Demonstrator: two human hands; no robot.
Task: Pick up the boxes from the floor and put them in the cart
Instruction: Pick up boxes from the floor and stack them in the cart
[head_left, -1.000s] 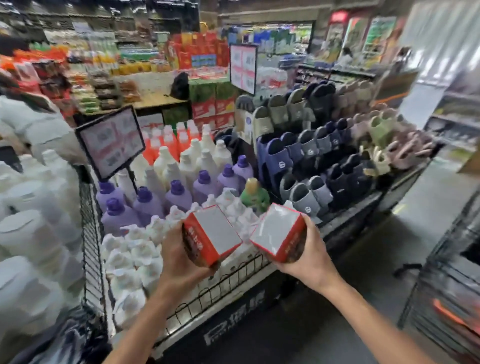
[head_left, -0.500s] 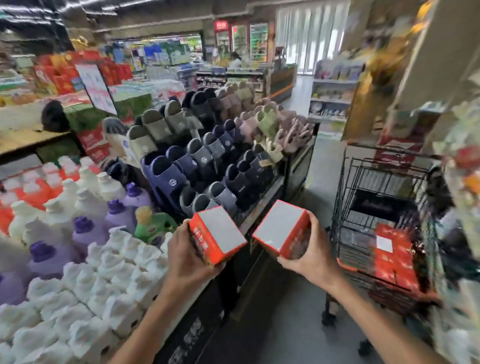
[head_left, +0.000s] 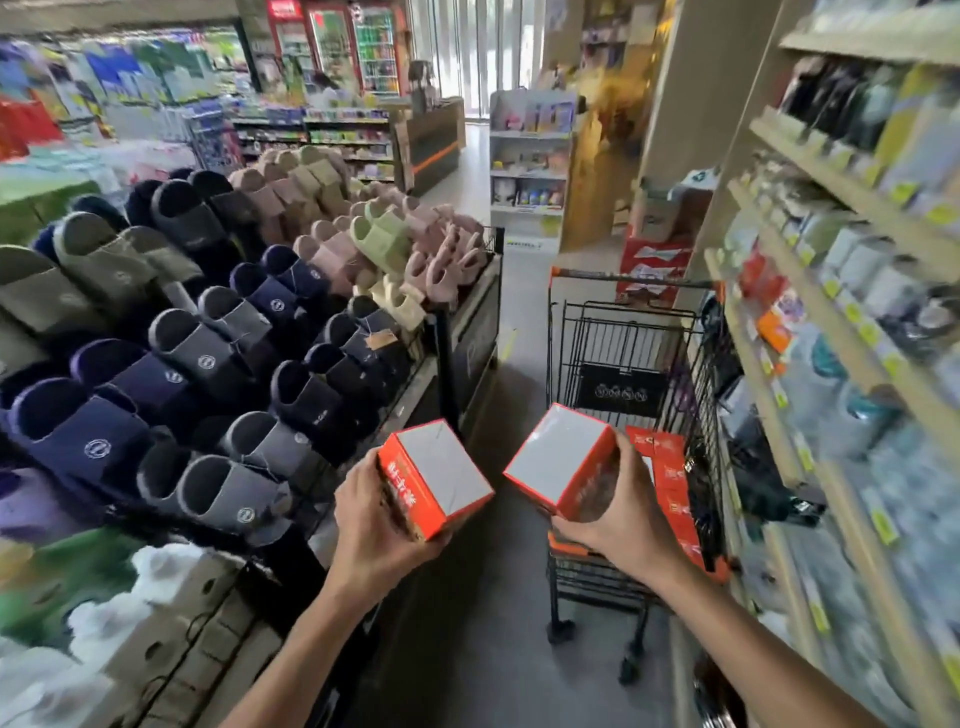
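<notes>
Two orange boxes sit gripped in my fists, one box (head_left: 436, 480) clenched in my left hand (head_left: 376, 525), the other box (head_left: 563, 462) in my right hand (head_left: 626, 512), the wire cart (head_left: 631, 338) just beyond my right grip, more boxes (head_left: 670, 483) inside.

The shop was evenly lit from overhead, and daylight glared white through the far doorway (head_left: 467, 57). Motion blur smeared the right shelves (head_left: 852, 312) and the goods at far left and lower left. Centre stayed sharpest: the slippers (head_left: 208, 353) and the cart (head_left: 631, 364) read clearly. Wide-angle distortion bowed the shelf edges outward. The floor (head_left: 493, 597) below lay dim, with soft shadows.
</notes>
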